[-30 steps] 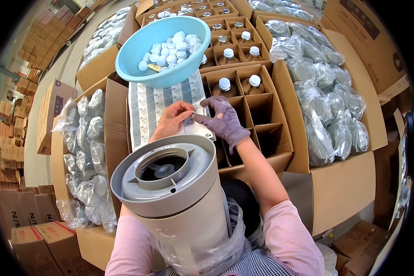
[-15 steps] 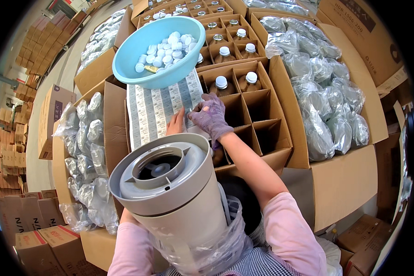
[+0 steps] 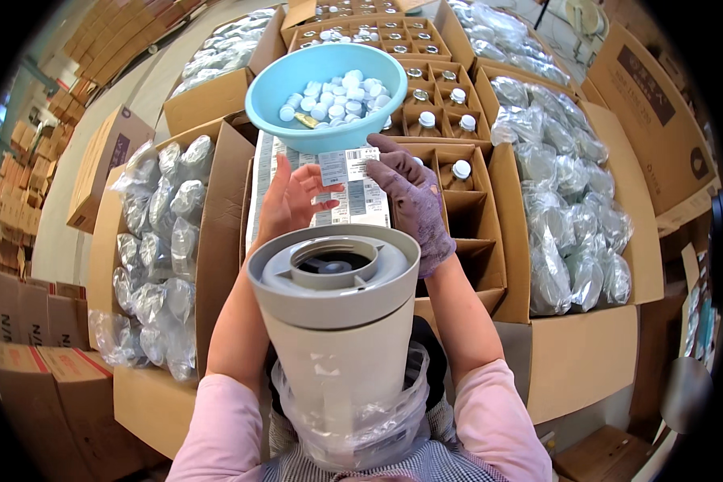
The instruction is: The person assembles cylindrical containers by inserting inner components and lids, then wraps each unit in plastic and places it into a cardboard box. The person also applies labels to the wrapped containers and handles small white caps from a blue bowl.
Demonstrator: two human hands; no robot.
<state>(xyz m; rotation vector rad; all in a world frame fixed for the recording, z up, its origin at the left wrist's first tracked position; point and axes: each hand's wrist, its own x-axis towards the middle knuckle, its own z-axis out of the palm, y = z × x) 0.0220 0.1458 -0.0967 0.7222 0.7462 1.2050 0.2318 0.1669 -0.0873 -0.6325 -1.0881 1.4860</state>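
In my right hand [image 3: 414, 197], in a purple glove, the fingers pinch the right end of a small printed label [image 3: 347, 166]. My bare left hand [image 3: 297, 197] is open at the label's left end, fingers apart; whether a fingertip touches it I cannot tell. Beneath both hands lie sheets of printed labels [image 3: 361, 210]. A light-blue basin [image 3: 269, 108] of white caps [image 3: 337, 96] stands just beyond. To the right, a divided carton [image 3: 490, 265] holds a brown bottle with a white cap [image 3: 460, 171]. A grey cylindrical container [image 3: 337, 345] stands before me, hiding part of my wrists.
Open cartons of plastic-wrapped silvery items stand left [image 3: 157, 265] and right [image 3: 570, 209]. Farther back, a divided carton [image 3: 438, 88] holds several brown bottles, some capped. A large closed carton [image 3: 655, 128] leans at the far right. Stacked boxes [image 3: 56, 402] fill the lower left.
My right hand has risen off the sheets with a label pinched in it. My left hand has come out from behind the grey container, fingers spread. The view has shifted.
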